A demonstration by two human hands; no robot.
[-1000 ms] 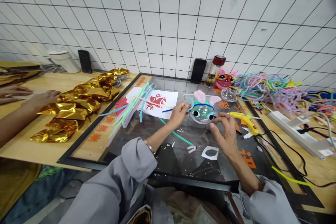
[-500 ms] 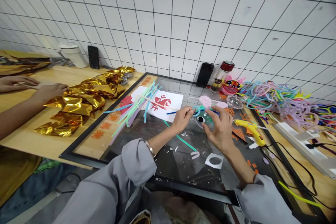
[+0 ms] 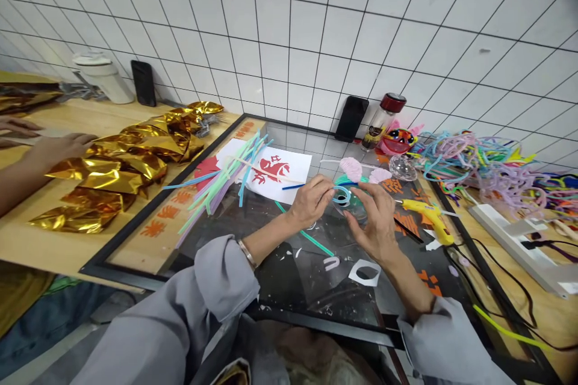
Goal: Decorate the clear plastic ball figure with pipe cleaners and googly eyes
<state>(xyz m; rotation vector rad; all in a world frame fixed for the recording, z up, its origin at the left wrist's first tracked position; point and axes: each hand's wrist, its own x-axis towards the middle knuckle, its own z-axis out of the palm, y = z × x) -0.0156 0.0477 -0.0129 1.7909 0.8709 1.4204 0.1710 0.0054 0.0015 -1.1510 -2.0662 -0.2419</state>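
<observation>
My left hand [image 3: 311, 200] and my right hand [image 3: 376, 222] both grip a small craft animal [image 3: 348, 197] over the black glass work mat [image 3: 289, 264]. It is a clear green ball with blue pipe-cleaner rings and pink fuzzy ears [image 3: 351, 168]. My left fingers pinch the blue ring at its left side. My right hand wraps its front and hides the eyes. A yellow glue gun [image 3: 428, 214] lies just to the right.
Loose pipe cleaners [image 3: 226, 180] and a white sheet with a red cutout [image 3: 276, 171] lie at the left of the mat. A tangled pipe-cleaner heap [image 3: 478, 162], a power strip [image 3: 515, 231], a phone [image 3: 351, 118] and a bottle [image 3: 382, 114] sit right. Another person's hands [image 3: 49, 147] rest by gold foil [image 3: 121, 165].
My right hand has closed over the front of the craft animal and covers its eyes. Both hands have turned it and lowered it slightly toward the mat.
</observation>
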